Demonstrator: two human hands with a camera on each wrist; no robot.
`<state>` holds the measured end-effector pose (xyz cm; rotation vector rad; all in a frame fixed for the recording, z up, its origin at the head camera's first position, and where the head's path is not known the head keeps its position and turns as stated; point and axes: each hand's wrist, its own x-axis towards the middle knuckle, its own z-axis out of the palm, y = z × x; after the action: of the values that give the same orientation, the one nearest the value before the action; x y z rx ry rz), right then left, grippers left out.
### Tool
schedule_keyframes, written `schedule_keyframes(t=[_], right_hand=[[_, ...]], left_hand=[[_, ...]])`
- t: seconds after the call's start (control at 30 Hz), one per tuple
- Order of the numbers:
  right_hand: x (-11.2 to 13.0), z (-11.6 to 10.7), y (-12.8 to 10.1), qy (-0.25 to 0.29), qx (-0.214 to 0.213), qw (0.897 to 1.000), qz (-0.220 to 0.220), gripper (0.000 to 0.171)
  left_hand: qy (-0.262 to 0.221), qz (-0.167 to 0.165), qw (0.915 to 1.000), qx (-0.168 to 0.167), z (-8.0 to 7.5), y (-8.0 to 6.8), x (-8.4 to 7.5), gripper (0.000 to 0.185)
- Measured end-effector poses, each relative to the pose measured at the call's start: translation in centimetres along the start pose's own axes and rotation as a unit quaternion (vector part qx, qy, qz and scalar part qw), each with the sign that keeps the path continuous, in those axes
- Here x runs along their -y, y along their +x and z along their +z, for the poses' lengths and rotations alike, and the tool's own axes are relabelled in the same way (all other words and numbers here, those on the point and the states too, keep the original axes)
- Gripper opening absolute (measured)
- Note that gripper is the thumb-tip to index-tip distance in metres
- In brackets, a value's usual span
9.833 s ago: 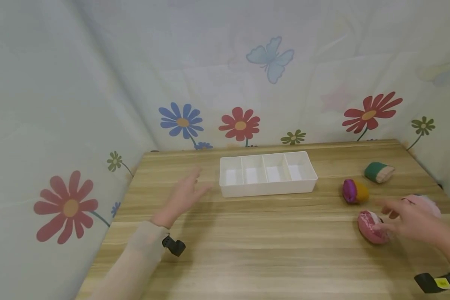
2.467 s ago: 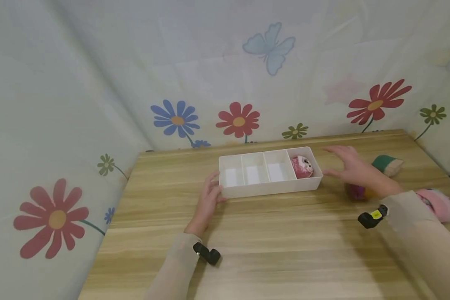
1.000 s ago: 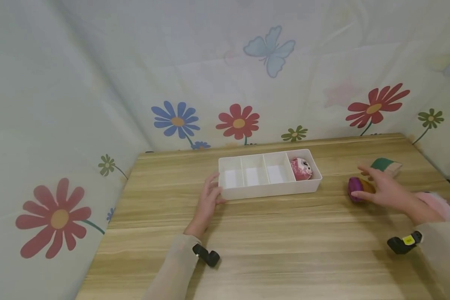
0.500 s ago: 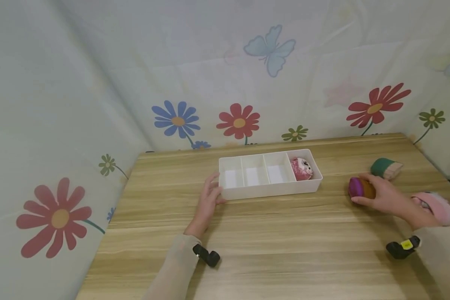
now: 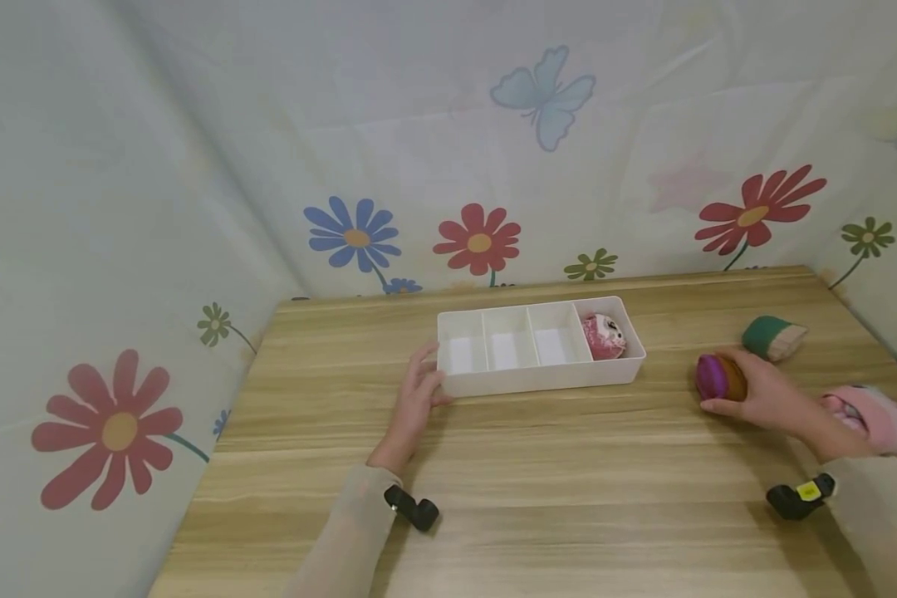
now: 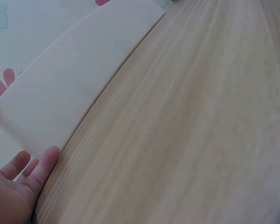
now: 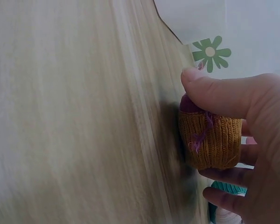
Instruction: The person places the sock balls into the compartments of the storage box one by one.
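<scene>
Now your right hand (image 5: 766, 397) wraps its fingers (image 7: 226, 175) around the purple and orange knitted roll (image 5: 715, 378), right of the white plastic divided tray (image 5: 538, 378) on the wooden bench (image 5: 568, 482). Grip it firmly. Your left hand (image 5: 416, 404) touches the tray's left end with relaxed fingers; hold it steady.

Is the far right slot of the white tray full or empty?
Full: a pink rolled sock sits in the white tray's rightmost compartment.
</scene>
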<state>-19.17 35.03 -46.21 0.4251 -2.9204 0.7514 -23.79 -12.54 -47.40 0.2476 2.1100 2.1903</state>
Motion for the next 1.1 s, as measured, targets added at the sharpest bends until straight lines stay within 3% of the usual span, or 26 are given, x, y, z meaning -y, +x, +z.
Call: schedule_keyframes(t=[0.13, 0.5, 0.8, 1.1], right_hand=[[-0.2, 0.1, 0.0, 0.001, -0.004, 1.000, 0.003, 0.078], [-0.2, 0.1, 0.1, 0.007, 0.021, 0.997, 0.072, 0.081], [0.7, -0.4, 0.3, 0.015, 0.027, 0.995, 0.099, 0.083], [2.0, -1.4, 0.9, 0.025, 0.009, 0.996, 0.079, 0.079]], left_hand=[[0.004, -0.002, 1.0000, -0.001, 0.0, 0.0, -0.1, 0.047], [0.005, -0.001, 1.0000, 0.000, 0.0, -0.1, -0.2, 0.047], [0.004, 0.000, 1.0000, -0.001, -0.1, -0.1, -0.4, 0.048], [-0.001, 0.001, 1.0000, 0.008, -0.2, -0.1, -0.1, 0.048]])
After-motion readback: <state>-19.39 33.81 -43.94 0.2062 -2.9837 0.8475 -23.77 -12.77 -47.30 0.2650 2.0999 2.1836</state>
